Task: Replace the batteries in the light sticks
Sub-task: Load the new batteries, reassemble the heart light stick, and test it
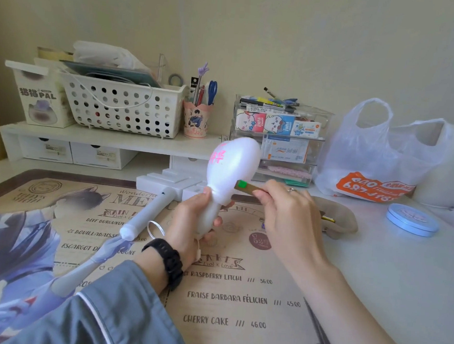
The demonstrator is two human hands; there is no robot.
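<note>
Head view: held upright over the bench (376, 265), light stick (229, 166), left hand (189, 223) fingers wrapped round its slim handle. Pinched in the right hand (287, 217), a green-tipped brown piece (246, 187) beside the bulb. Likely light, hollow, slick plastic; best gripped at the handle.

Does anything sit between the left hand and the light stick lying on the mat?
Nothing that blocks: only a white strap loop lies on the mat between the lying light stick and the left hand. That hand already grips the egg-headed light stick.
</note>
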